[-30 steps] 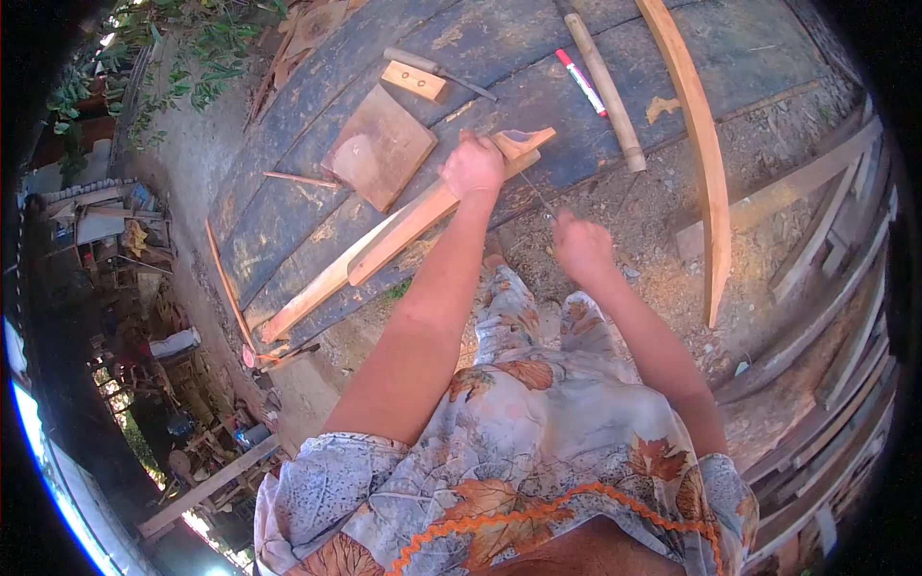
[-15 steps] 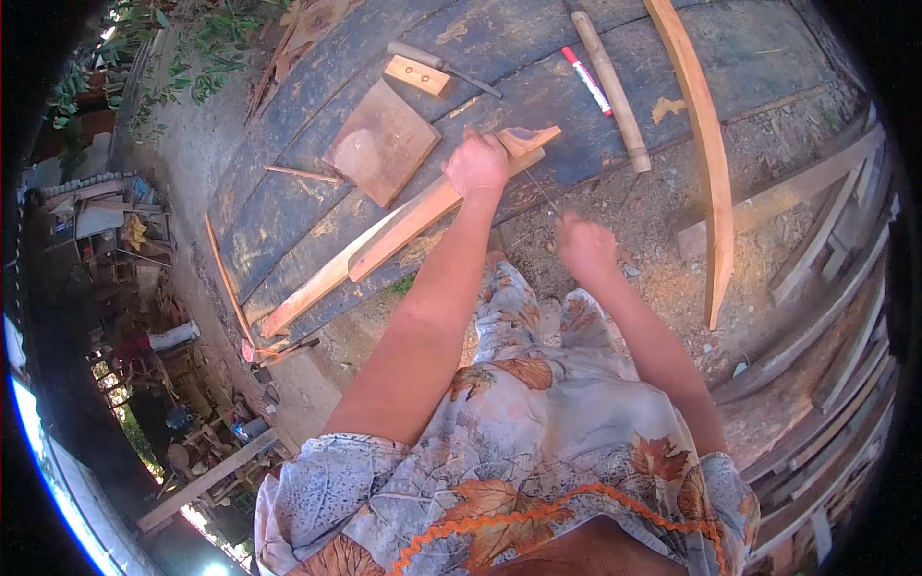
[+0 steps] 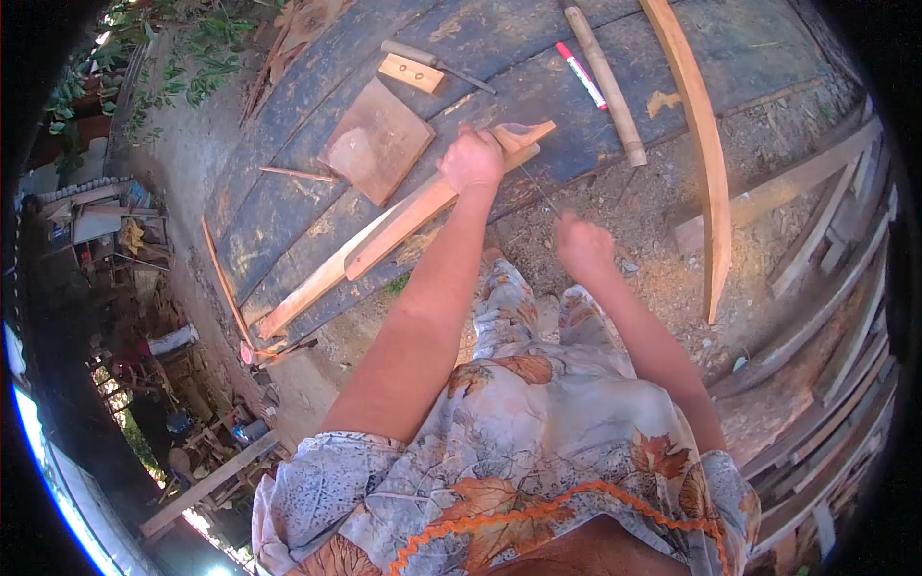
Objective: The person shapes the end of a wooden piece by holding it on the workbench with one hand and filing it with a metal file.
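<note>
My left hand (image 3: 472, 159) is closed round a long piece of wood (image 3: 399, 233) near its shaped upper end. This piece lies over a paler board (image 3: 309, 298) along the table's near edge. To the right, my right hand (image 3: 584, 245) is closed on a thin metal tool (image 3: 541, 192), whose far end reaches the wood just right of my left hand. The tool's handle is hidden inside my fist. A square wooden block (image 3: 377, 141) sits beyond the left hand.
On the dark table (image 3: 519, 58) are a small block with two holes (image 3: 411, 73), a handled tool (image 3: 410, 55), a red and white marker (image 3: 581, 76) and a round stick (image 3: 607, 86). A long curved board (image 3: 706, 144) overhangs the right side. Planks (image 3: 836, 384) are stacked at far right.
My right hand and the thin tool have shifted slightly relative to the wood. My left hand keeps its hold. The whole view has moved a little.
</note>
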